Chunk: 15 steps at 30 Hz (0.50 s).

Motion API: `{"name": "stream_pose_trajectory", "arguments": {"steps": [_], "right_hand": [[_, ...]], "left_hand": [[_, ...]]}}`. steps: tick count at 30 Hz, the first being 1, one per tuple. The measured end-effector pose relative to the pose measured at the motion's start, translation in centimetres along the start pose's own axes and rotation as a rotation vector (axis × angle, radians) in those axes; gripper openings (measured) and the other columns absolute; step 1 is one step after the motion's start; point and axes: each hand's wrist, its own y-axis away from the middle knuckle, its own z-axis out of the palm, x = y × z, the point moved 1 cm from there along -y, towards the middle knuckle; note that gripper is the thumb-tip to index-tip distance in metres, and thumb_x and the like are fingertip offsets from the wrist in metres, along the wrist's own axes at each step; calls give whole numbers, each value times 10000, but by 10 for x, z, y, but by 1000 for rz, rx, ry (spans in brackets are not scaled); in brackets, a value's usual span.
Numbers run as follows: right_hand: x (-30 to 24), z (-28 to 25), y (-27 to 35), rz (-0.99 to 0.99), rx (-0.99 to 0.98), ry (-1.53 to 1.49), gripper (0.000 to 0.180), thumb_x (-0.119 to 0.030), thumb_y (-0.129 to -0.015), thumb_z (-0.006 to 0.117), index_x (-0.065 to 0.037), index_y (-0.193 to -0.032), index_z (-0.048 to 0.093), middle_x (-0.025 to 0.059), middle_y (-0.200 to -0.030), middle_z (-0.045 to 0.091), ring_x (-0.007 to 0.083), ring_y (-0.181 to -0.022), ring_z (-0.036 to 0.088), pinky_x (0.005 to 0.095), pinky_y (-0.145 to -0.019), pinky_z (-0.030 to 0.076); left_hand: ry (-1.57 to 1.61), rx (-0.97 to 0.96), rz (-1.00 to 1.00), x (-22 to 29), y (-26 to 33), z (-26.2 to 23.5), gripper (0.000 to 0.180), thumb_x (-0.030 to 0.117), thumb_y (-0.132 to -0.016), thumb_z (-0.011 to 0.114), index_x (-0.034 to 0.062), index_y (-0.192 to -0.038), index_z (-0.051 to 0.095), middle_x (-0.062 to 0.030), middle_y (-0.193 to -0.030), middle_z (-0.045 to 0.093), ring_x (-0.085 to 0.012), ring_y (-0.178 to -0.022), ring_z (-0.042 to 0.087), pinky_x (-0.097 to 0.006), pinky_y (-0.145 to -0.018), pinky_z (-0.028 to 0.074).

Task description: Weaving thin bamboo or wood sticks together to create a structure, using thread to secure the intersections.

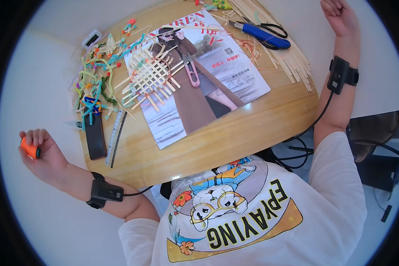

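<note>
Out past the table's left edge, my left hand (46, 155) is closed around a spool of orange thread (30, 148). My right hand (341, 20) is raised beyond the far right side of the table, its fingers curled together. Whatever those fingers may pinch is too small to make out. Between the hands, a woven lattice of pale bamboo strips (153, 76), with reddish thread around its crossings, lies on a magazine (168, 128). Pink-handled thread snips (193, 76) rest beside the lattice, touched by neither hand.
Colourful pipe cleaners (108, 84) heap at the left, near a dark case (95, 137) and a clear ruler (115, 138). A blue utility knife (266, 36) and black scissors (277, 29) lie on long bamboo strips (292, 66) at the right. A small white device (92, 39) stands at the far left.
</note>
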Motion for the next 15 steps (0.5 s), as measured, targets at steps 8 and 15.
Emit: {"name": "stream_pose_trajectory", "arguments": {"steps": [8, 15], "right_hand": [[17, 113, 54, -8, -253, 62, 172, -197, -1099, 449, -70, -1113, 564, -54, -609, 336, 56, -485, 281, 205, -437, 255], [79, 189, 92, 175, -430, -94, 185, -224, -1095, 464, -75, -1106, 572, -42, -641, 372, 54, -492, 300, 205, -445, 271]], "left_hand": [[-250, -478, -459, -84, 59, 94, 255, 128, -941, 660, 31, -1153, 558, -22, -883, 466, -89, -688, 400, -225, -594, 367], [-420, -582, -630, -175, 124, 145, 164, 127, -915, 733, 77, -911, 577, -120, -1344, 618, -21, -708, 564, -192, -582, 461]]}}
